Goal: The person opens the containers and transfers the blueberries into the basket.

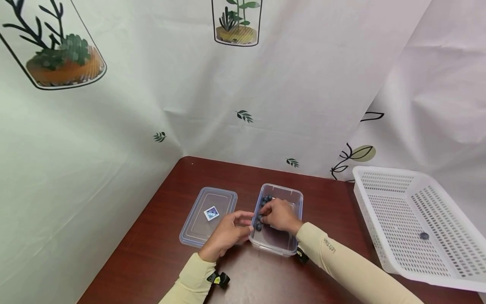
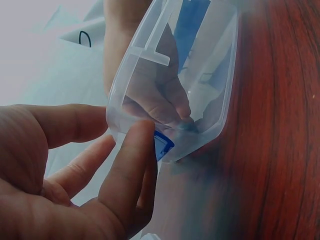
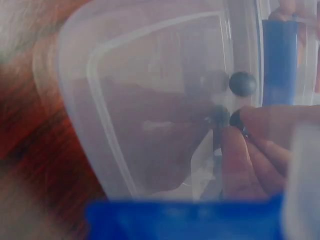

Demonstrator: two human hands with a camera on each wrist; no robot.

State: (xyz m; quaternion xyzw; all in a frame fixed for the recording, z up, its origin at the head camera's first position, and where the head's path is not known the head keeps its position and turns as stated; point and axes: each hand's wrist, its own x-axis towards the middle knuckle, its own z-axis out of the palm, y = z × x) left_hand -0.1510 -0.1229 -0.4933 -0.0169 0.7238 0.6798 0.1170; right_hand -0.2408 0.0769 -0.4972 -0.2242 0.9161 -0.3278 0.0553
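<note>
A clear plastic box [image 1: 275,249] with a bluish rim stands on the table. Several blueberries [image 1: 258,226] lie along its left wall inside. My right hand [image 1: 280,215] reaches down into the box; in the right wrist view its thumb and finger pinch a blueberry [image 3: 236,119], and another sits just beyond. On the box's left side is my left hand [image 1: 226,232], with loosely bent fingers [image 2: 131,165] spread and tips at the outside of the wall. Under and beside that hand lies the clear lid [image 1: 195,234] with a blue-and-white label.
A white perforated basket [image 1: 395,264] stands at the right of the table, with one dark round berry [image 1: 424,236] on its floor. The dark red-brown table [image 1: 152,230] meets a hanging white printed cloth [image 1: 296,105] at the back and left.
</note>
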